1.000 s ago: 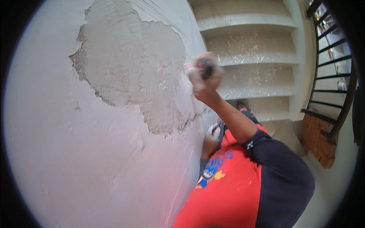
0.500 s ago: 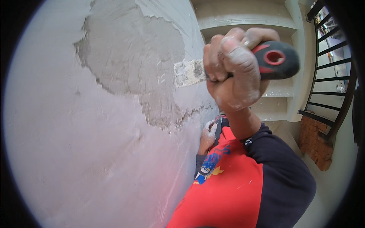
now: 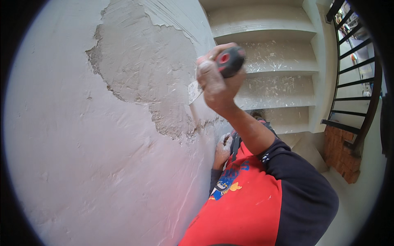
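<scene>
My right hand [image 3: 215,84] is closed round the black and red handle [image 3: 232,61] of a scraper. Its pale, crusted blade [image 3: 194,91] is at the wall, by the right edge of a large bare patch [image 3: 139,61] with ragged, chipped borders. Around the patch the painted wall [image 3: 86,164] is pale and scuffed, with fine scored lines above. Lower down, my left hand [image 3: 223,149], dusted white, has curled fingers beside my body, close to the wall; what it holds, if anything, is unclear.
Beige steps [image 3: 271,90] speckled with white flakes run up beside the wall. A black metal railing [image 3: 356,62] lines the right side, with reddish brickwork [image 3: 340,151] below it. My red and navy shirt fills the lower middle of the view.
Half a second ago my right hand with the scraper was further right and much closer to the camera; it has moved back leftward and away. My left hand stayed about where it was.
</scene>
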The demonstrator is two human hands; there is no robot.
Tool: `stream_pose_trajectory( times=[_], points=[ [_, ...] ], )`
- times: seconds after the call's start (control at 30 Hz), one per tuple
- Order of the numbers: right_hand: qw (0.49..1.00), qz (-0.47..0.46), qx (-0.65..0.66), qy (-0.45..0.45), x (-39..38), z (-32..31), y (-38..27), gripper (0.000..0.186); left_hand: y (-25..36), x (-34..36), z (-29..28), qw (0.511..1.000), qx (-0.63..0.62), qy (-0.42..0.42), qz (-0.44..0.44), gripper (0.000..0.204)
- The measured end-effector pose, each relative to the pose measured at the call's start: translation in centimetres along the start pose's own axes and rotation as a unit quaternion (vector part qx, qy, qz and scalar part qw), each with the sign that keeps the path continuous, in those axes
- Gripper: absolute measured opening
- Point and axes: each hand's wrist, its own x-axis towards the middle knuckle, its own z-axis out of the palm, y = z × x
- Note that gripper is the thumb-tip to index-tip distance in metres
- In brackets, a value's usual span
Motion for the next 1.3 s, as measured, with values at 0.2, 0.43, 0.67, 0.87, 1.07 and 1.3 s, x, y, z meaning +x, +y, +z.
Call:
stream_pose_trajectory(
  times=[0.2, 0.43, 0.67, 0.87, 1.07, 1.3],
  points=[
    [0.993, -0.052, -0.096, -0.038, -0.2, -0.4, 0.0, 0.015, 2.9, 0.5, -0.1, 0.998, 0.040, -0.035, -0.046, 0.034],
    [0.987, -0.030, 0.150, -0.039, 2.4, 0.2, -5.8, 0.021, -0.2, 0.8, 0.1, 0.999, 0.037, -0.011, 0.021, 0.034],
    [0.991, -0.019, -0.095, -0.095, -3.2, -3.5, 0.5, 0.012, 1.9, -0.4, 0.8, 0.998, 0.062, -0.001, -0.001, 0.033],
    [0.996, -0.029, 0.063, -0.052, -2.9, -1.8, -1.8, 0.013, 4.3, -0.4, 0.7, 0.984, 0.168, 0.010, -0.064, 0.033],
    [0.982, -0.112, -0.087, -0.122, -5.1, -2.5, -1.3, 0.018, -0.1, -0.6, 0.1, 0.999, 0.049, 0.000, 0.011, 0.034],
    [0.996, -0.006, 0.010, -0.093, -4.8, -4.2, -0.5, 0.021, -0.7, -1.1, -0.2, 1.000, 0.010, -0.007, 0.020, 0.035]
  ],
)
